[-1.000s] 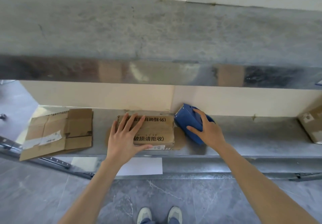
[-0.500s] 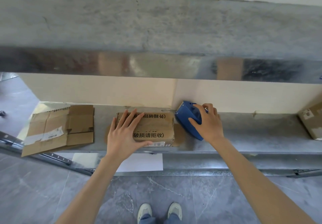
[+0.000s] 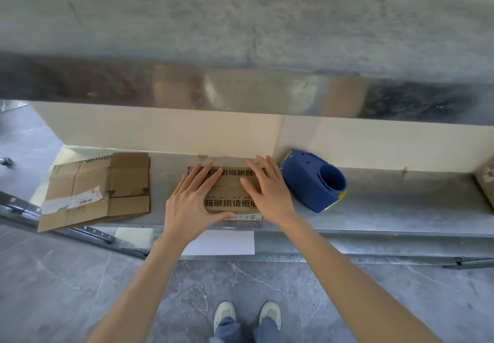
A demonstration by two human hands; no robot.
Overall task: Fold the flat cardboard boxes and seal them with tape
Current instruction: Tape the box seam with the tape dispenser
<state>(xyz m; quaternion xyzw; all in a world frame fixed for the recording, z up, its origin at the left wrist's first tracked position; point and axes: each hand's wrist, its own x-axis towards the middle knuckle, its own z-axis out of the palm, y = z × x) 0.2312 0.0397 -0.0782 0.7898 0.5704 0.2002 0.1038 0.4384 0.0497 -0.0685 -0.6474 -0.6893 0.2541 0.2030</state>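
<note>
So here's where we're at: both our hands are flat on top of the small folded cardboard box (image 3: 228, 192), which sits on the steel worktop (image 3: 387, 201) close to its front edge. The left hand (image 3: 191, 203) covers the box's left side, with the thumb stretched out along the front near a white label strip. The right hand (image 3: 267, 193) covers the right side. The fingers (image 3: 204, 179) on both are straight and spread fairly wide. They're pressing down on the cardboard, not gripping anything. Printed black characters show on the box top between our hands.

The blue tape dispenser (image 3: 312, 182) is parked on the worktop just beside the right hand. It's tipped on its side with a bit of yellow showing at its lower edge, and nobody's touching it. Off to the left, well apart from the box, a flat unfolded carton (image 3: 99, 187) with a torn white label hangs a little over the front edge. Another brown box (image 3: 485, 182) peeks in at the far right.

There's a steel shelf (image 3: 240, 22) above and a white sheet (image 3: 222, 242) lower down under the worktop. On the grey tile floor (image 3: 66, 289) we can see our pale shoes (image 3: 224, 313).
</note>
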